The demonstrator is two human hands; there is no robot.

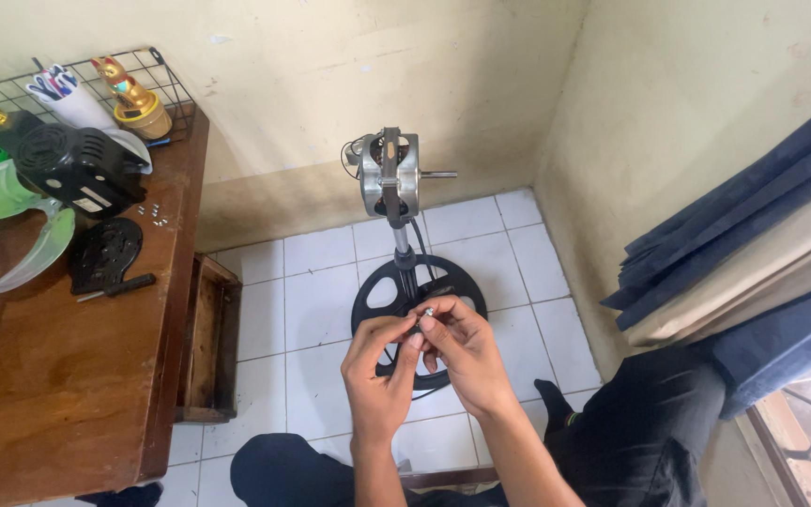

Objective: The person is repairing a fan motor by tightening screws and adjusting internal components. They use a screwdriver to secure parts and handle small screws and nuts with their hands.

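A stripped stand fan stands on the tiled floor: its bare metal motor (390,176) with a shaft pointing right sits atop a pole over a round black base (379,282). In front of the base, my left hand (379,361) and my right hand (459,349) meet fingertip to fingertip. Together they pinch a small silvery part (427,311), too small to identify. Both forearms rise from the bottom of the head view.
A wooden table (68,376) at left carries a black motor cover (77,169), a black round plate (103,252), a screwdriver (116,287), loose screws (154,214), a green fan blade (7,221) and a wire basket (166,84). Dark curtains (743,235) hang at right.
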